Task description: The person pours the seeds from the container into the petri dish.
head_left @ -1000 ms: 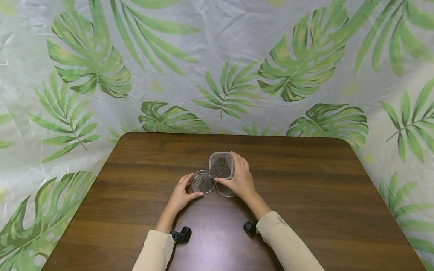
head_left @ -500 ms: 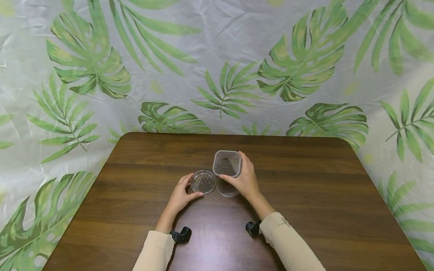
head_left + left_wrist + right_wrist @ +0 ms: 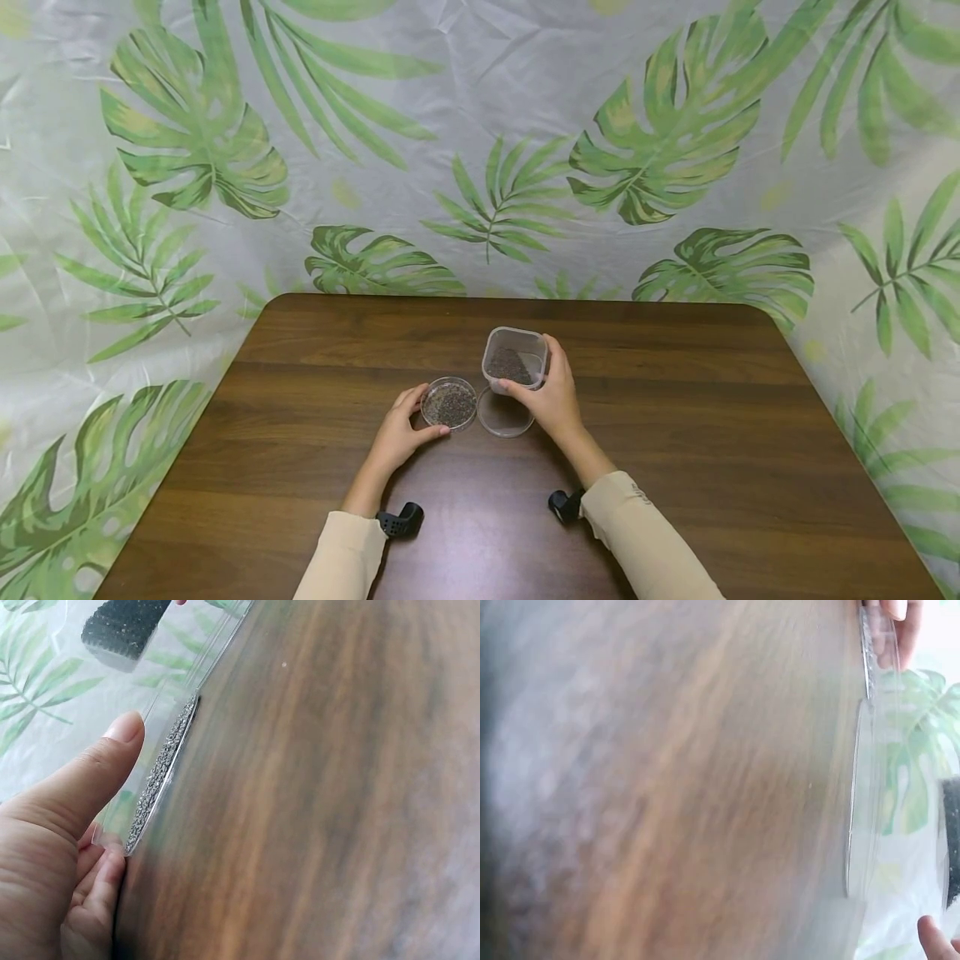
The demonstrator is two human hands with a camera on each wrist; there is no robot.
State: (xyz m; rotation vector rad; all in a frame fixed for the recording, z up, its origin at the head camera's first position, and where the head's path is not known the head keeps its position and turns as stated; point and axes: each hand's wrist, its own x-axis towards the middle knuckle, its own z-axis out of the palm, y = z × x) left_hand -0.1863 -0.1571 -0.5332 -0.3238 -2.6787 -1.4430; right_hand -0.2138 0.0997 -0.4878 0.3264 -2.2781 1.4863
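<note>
My left hand [image 3: 396,433] grips a clear petri dish [image 3: 450,405] on the table, thumb at its near side and fingers at its far left. Dark soil-like granules [image 3: 161,776] cover much of the dish's floor. My right hand [image 3: 555,402] holds a square clear plastic container [image 3: 531,367] by its right side, raised above the table and tilted. Dark granules lie inside it, piled toward its lower left. Below that container, touching or nearly touching the filled dish, sits a second clear round dish or lid [image 3: 505,427] with no granules visible in it.
The brown wooden table [image 3: 712,433] has rounded far corners. A leaf-patterned curtain [image 3: 525,125] hangs behind and at both sides. Black straps with small devices [image 3: 402,520] sit on both wrists.
My right hand has moved the square container right and slightly away from the filled dish, uncovering more of the second round dish. My left hand has stayed in place.
</note>
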